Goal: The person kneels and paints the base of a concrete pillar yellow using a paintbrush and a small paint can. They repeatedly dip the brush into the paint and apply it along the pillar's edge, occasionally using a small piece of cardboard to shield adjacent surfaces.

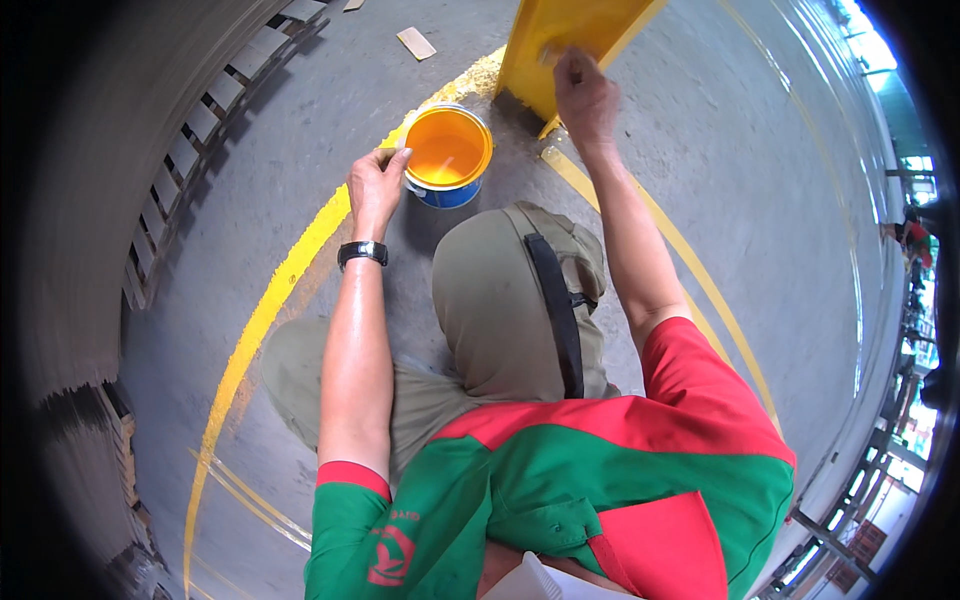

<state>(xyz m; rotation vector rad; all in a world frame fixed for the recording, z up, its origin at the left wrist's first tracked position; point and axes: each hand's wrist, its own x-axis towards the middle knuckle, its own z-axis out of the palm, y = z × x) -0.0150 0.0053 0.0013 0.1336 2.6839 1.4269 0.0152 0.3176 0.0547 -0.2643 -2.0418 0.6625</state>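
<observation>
Concrete floor point(330, 120), grey and worn, lies all around the bucket point(447, 197), which is blue outside and stands upright just beyond my knee point(495, 300). It holds yellow-orange paint point(440, 150). At the bucket's left rim, my left hand point(378, 185) has thumb and fingers narrow, pinching the edge. Beyond the bucket and to its right rises a yellow column point(575, 28); my right hand point(592, 108) is close before it, fingers folded around a tool point(551, 53) too blurred to name surely, perhaps a brush. I judge that the step in hand is putting paint on the column. Next move, I think, calls for a light, even stroke, while the left hand steadies the bucket. Left of the bucket curves a yellow floor stripe point(260, 320); farther left are slatted pallets point(228, 90). Well beyond the bucket lies a pale flat piece point(416, 43), maybe cardboard.
</observation>
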